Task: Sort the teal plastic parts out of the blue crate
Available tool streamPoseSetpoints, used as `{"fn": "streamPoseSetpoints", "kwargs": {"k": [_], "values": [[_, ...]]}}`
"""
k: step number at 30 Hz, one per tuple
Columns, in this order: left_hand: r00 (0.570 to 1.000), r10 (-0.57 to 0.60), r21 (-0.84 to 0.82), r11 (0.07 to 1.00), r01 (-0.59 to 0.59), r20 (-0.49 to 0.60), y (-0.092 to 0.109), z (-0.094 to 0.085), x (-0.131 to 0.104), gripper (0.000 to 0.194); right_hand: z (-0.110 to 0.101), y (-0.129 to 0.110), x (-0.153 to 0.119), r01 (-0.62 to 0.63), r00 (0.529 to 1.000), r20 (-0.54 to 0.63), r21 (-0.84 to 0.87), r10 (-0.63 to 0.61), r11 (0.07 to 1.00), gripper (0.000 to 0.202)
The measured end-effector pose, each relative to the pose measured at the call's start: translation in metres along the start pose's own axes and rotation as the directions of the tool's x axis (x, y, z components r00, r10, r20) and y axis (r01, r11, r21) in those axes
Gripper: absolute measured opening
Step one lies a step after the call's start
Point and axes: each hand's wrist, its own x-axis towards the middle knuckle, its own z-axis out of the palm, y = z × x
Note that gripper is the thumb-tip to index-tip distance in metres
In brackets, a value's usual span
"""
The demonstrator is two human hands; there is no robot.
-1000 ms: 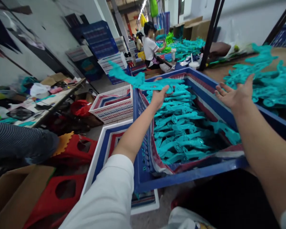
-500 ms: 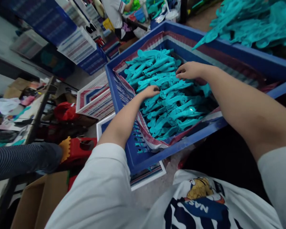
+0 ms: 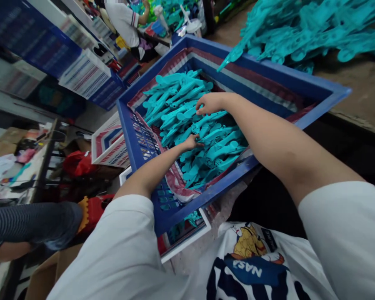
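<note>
Many turquoise plastic pieces (image 3: 175,106) lie heaped in a blue crate (image 3: 220,193) lined with red, white and blue striped cloth. On the near-left part of the heap rests my left hand (image 3: 191,142), its fingers bent and partly apart among the pieces, with nothing seen gripped. Farther right, my right hand (image 3: 210,103) is at the top of the heap with its fingers curled down. Its fingertips touch the pieces, and whether they hold one is hidden.
More turquoise pieces (image 3: 300,33) are piled on a brown table (image 3: 350,79) at the upper right. White crates (image 3: 111,143) stand left of the blue crate. A person (image 3: 121,21) is at the back, and another person's striped clothing (image 3: 28,221) shows at left.
The view has shifted, so the crate appears farther left. My right hand has come nearer to the heap's middle, and my left hand sits a little lower on the pieces.
</note>
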Motion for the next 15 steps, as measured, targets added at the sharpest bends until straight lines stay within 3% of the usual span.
{"fn": "streamPoseSetpoints", "kwargs": {"k": [2,4,7,9,10,12,15], "values": [[0.998,0.066,-0.012,0.998,-0.066,0.001,0.023,-0.034,-0.002,0.05,-0.004,0.001,0.001,0.045,0.994,-0.1,-0.073,-0.052,0.996,0.03],[0.991,0.118,-0.109,0.986,-0.124,-0.061,0.041,-0.079,-0.01,0.052,-0.012,0.001,0.0,0.06,0.962,-0.26,-0.114,-0.088,0.992,0.033],[0.966,0.145,-0.279,0.939,-0.202,-0.212,0.05,-0.148,-0.036,0.06,-0.028,-0.009,-0.006,0.072,0.862,-0.494,-0.109,-0.117,0.991,0.042],[0.933,0.146,-0.325,0.91,-0.258,-0.33,0.046,-0.179,-0.053,0.061,-0.038,-0.021,-0.013,0.095,0.791,-0.6,-0.08,-0.124,0.992,0.052],[0.9,0.135,-0.356,0.886,-0.297,-0.415,0.044,-0.188,-0.06,0.059,-0.04,-0.028,-0.015,0.119,0.767,-0.627,-0.065,-0.133,0.991,0.056],[0.817,0.104,-0.414,0.822,-0.392,-0.568,0.045,-0.187,-0.065,0.053,-0.036,-0.043,-0.019,0.195,0.759,-0.626,-0.04,-0.177,0.98,0.059],[0.707,0.085,-0.463,0.701,-0.543,-0.702,0.066,-0.153,-0.058,0.051,-0.009,-0.063,-0.017,0.337,0.794,-0.531,-0.02,-0.296,0.941,0.07]]}}
